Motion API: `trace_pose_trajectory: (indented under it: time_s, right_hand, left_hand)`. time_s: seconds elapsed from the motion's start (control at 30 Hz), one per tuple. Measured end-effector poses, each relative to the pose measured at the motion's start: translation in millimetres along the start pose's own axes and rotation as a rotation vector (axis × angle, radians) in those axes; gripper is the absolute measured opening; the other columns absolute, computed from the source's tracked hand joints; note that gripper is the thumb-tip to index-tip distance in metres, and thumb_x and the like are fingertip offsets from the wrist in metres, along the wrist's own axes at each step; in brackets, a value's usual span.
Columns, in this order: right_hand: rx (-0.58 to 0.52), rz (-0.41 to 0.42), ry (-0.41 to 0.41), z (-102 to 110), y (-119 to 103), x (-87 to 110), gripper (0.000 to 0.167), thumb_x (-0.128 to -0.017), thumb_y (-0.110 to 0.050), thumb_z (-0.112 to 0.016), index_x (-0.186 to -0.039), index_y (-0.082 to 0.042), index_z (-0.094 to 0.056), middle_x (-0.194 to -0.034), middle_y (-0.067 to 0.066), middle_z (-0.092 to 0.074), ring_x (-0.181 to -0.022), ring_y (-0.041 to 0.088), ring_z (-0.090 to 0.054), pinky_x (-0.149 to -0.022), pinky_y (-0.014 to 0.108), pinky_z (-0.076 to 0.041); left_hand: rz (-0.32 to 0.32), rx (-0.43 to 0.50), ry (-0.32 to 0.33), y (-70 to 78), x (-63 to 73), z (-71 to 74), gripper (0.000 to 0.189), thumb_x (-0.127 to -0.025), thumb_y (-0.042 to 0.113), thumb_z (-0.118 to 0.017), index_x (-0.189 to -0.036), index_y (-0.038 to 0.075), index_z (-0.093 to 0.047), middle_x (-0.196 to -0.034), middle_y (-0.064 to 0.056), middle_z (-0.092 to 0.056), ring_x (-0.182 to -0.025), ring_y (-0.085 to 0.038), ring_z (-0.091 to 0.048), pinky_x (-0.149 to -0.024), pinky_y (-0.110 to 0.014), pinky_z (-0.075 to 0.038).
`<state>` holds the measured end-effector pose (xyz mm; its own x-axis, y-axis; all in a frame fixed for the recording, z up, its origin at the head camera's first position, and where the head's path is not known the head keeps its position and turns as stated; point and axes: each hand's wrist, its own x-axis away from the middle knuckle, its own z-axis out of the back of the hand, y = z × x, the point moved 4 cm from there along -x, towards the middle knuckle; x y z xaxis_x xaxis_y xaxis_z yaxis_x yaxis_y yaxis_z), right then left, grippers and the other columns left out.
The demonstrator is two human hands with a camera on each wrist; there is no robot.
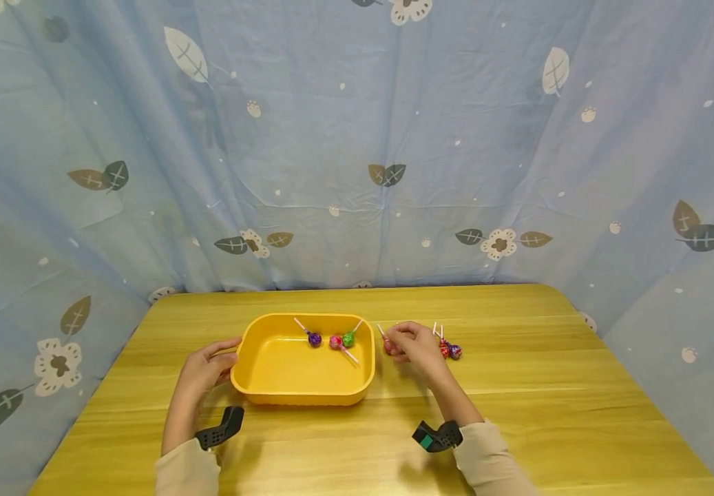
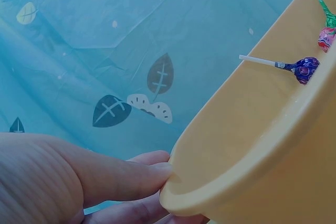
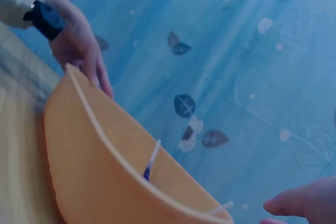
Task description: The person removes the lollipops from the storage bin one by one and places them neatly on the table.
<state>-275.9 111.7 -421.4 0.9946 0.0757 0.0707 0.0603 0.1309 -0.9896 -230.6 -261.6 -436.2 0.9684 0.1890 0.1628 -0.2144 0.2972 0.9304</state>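
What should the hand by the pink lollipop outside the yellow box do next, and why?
I think the right hand could move the pink lollipop over the box's right side and inside. Its fingers are at that lollipop, beside the yellow box. A purple lollipop, another pink one and a green one lie inside, and the left hand holds the box's left edge.
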Motion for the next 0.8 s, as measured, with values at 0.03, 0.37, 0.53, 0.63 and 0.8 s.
trace_pose_trajectory:
  time_s: [0.03, 0.37, 0.53, 0.63, 0.8]
  right_hand:
    - [-0.003, 0.001, -0.014, -5, -6, 1.8, 0.023, -0.094, -0.011, -0.063, -0.108, 0.008, -0.062, -0.093, 0.027, -0.065, -0.072, 0.029, -0.063, -0.071, 0.043, -0.057]
    - [-0.016, 0.059, -0.133, -52, -11, -25.3, 0.030, -0.095, -0.021, -0.063, -0.113, 0.003, -0.062, -0.095, 0.022, -0.066, -0.085, 0.041, -0.061, -0.074, 0.047, -0.056]
    - [-0.044, 0.039, -0.171, -74, -12, -35.4, 0.027, -0.095, -0.020, -0.064, -0.110, 0.002, -0.064, -0.095, 0.022, -0.066, -0.088, 0.043, -0.061, -0.078, 0.052, -0.054]
    - [-0.047, 0.025, -0.191, -85, -14, -38.8, 0.027, -0.095, -0.019, -0.063, -0.110, 0.003, -0.064, -0.097, 0.023, -0.066, -0.089, 0.044, -0.062, -0.079, 0.052, -0.054]
    - [-0.010, -0.010, -0.210, -98, -12, -46.9, 0.027, -0.095, -0.020, -0.063, -0.109, 0.004, -0.064, -0.095, 0.024, -0.067, -0.073, 0.031, -0.066, -0.076, 0.049, -0.055]
  left_hand:
    - [0.000, -0.002, 0.000, -0.4, 0.3, 0.3, 0.043, -0.099, 0.014, -0.056, -0.138, -0.003, -0.051, -0.124, -0.022, -0.060, -0.089, -0.015, -0.065, -0.073, -0.026, -0.055]
    - [0.000, -0.008, 0.004, -0.6, 0.3, 0.1, 0.043, -0.099, 0.014, -0.056, -0.137, -0.003, -0.051, -0.124, -0.024, -0.060, -0.090, -0.018, -0.065, -0.074, -0.028, -0.056]
    - [-0.004, 0.007, 0.003, 0.4, -0.6, -1.1, 0.043, -0.098, 0.013, -0.056, -0.137, -0.005, -0.051, -0.122, -0.025, -0.061, -0.093, -0.021, -0.066, -0.073, -0.027, -0.056]
    - [0.002, 0.013, 0.006, 0.3, -1.0, -0.9, 0.043, -0.098, 0.013, -0.056, -0.137, -0.005, -0.051, -0.121, -0.024, -0.062, -0.092, -0.020, -0.066, -0.072, -0.027, -0.056]
    - [0.006, 0.005, 0.007, 0.2, -0.9, 0.6, 0.043, -0.098, 0.014, -0.057, -0.137, -0.004, -0.051, -0.121, -0.023, -0.062, -0.088, -0.017, -0.065, -0.071, -0.027, -0.056]
